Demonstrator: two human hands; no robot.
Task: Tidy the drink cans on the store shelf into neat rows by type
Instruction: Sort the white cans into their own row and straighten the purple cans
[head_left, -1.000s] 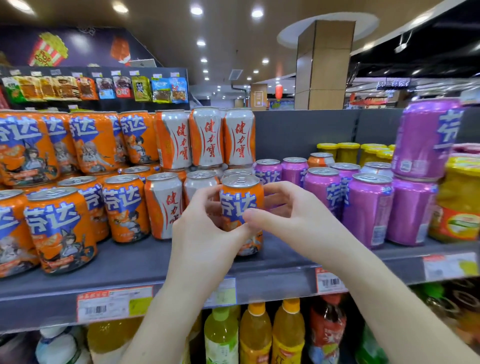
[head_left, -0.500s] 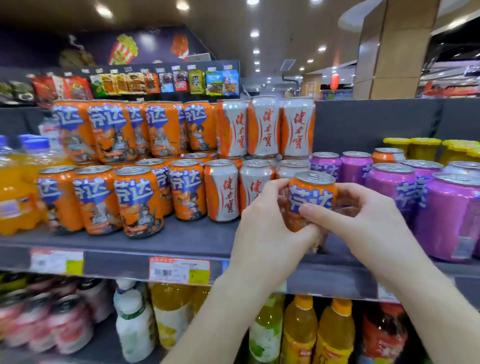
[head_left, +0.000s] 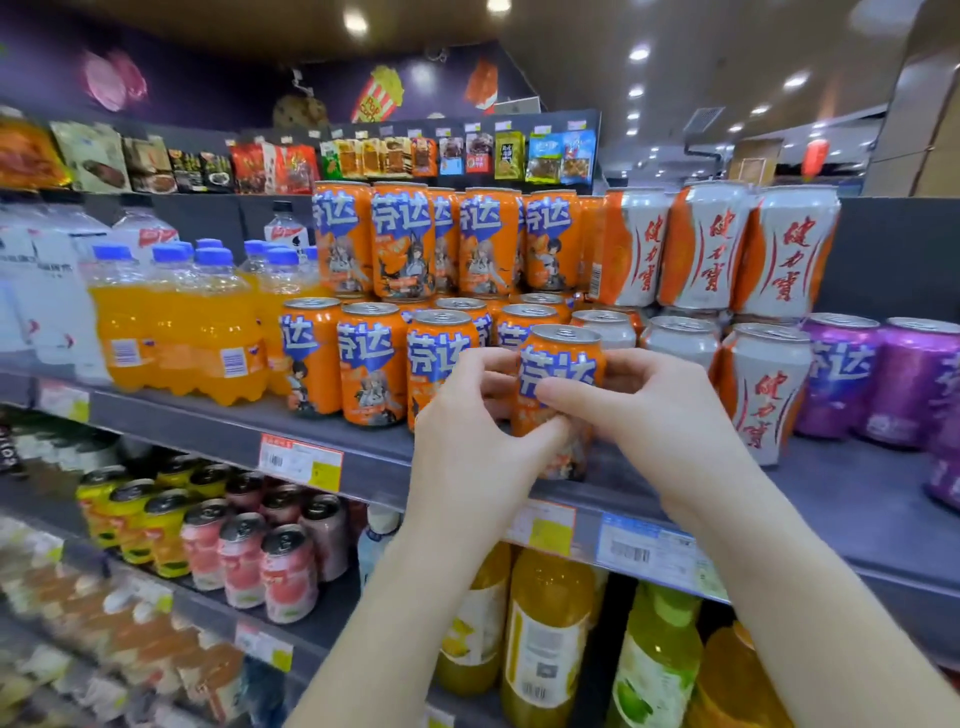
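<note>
Centrally, the left hand (head_left: 467, 441) and right hand (head_left: 660, 415) close together on one orange aluminium drink can with blue-and-white lettering (head_left: 561, 364), pinching its sides at the front of the grey metal shelf (head_left: 208, 415). Toward frame left, matching orange cans (head_left: 371, 364) already stand in rows. Toward frame right, white-and-orange cans (head_left: 763, 384) and purple cans (head_left: 841, 374) are grouped, so this can probably remains to be aligned.

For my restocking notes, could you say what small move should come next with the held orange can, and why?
Probably slide the orange can left, beside the front-row orange cans: left hand and right hand grip it between those and the white cans.
</note>
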